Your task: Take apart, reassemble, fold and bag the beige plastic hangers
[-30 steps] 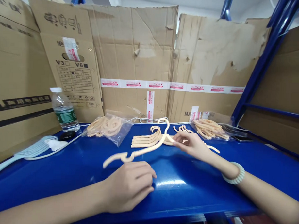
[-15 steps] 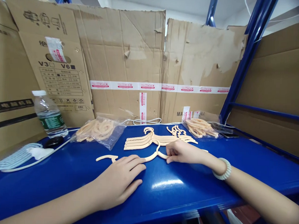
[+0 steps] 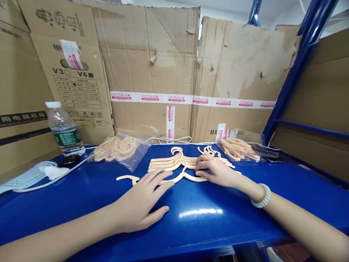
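A cream plastic hanger (image 3: 193, 178) lies on the blue tabletop (image 3: 199, 239), its hook pointing away from me. My left hand (image 3: 145, 200) rests over the hanger's left arm with fingers stretched out and thumb apart. Above the right arm, my right hand (image 3: 216, 170) has loosely bent fingers, spread and gripping nothing; whether they touch the hanger I cannot tell. Just behind lies a row of several overlapping matching hangers (image 3: 162, 164). Loose cream hooks (image 3: 209, 150) sit behind my right hand. The hanger's middle sections are partly hidden under both hands.
Clear bags of cream parts lie at the back left (image 3: 119, 149) and back right (image 3: 238, 148). A water bottle (image 3: 65, 135), a black round object (image 3: 69, 160) and a light-blue slatted item (image 3: 26, 177) stand left. Cardboard (image 3: 153, 69) walls the back; a phone (image 3: 273, 159) lies right.
My right hand has loosened its pinch on the hanger's right arm, its fingers now lifted and apart. My left fingers have spread and shifted slightly. The whole view has moved a little.
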Demonstrator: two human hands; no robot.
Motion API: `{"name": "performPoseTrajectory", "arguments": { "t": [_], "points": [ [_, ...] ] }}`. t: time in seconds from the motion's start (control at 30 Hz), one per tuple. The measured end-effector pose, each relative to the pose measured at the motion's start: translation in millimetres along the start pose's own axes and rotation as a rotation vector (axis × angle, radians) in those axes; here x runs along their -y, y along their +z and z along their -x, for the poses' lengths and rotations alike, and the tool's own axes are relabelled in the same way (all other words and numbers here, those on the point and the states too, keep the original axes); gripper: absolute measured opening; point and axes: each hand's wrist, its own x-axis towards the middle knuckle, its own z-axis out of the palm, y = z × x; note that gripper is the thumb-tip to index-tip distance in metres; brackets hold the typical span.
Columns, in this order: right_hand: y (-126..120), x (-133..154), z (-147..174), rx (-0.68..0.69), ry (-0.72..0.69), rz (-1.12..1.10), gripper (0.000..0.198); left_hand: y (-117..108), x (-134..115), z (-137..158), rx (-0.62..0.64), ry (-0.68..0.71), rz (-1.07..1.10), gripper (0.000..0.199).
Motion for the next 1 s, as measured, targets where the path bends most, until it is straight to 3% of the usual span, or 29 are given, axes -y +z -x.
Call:
{"name": "performPoseTrajectory", "arguments": {
  "t": [0.17, 0.3, 0.5, 0.73, 0.9, 1.0],
  "points": [
    [4, -5, -2, 0.033, -0.034, -0.024, 0.02, 10, 10, 6, 0.0, -0.065, 0.147, 0.071],
    [10, -8, -3, 0.014, -0.023, -0.016, 0.024, 9, 10, 7, 0.029, -0.147, 0.194, 0.074],
    [22, -17, -8, 0.013, 0.038, -0.016, 0.035, -6, -7, 0, 0.26, -0.26, 0.05, 0.083],
    [24, -19, -12, 0.009, 0.028, -0.027, 0.042, -7, -7, 2, 0.255, -0.211, 0.03, 0.074],
    [7, -9, -10, 0.009, -0.095, -0.097, 0.03, -8, -8, 3, 0.231, -0.139, 0.06, 0.064],
    [-3, -3, -6, 0.079, -0.122, -0.101, 0.027, -7, -8, 4, 0.213, -0.122, 0.045, 0.062]
  ]
}}
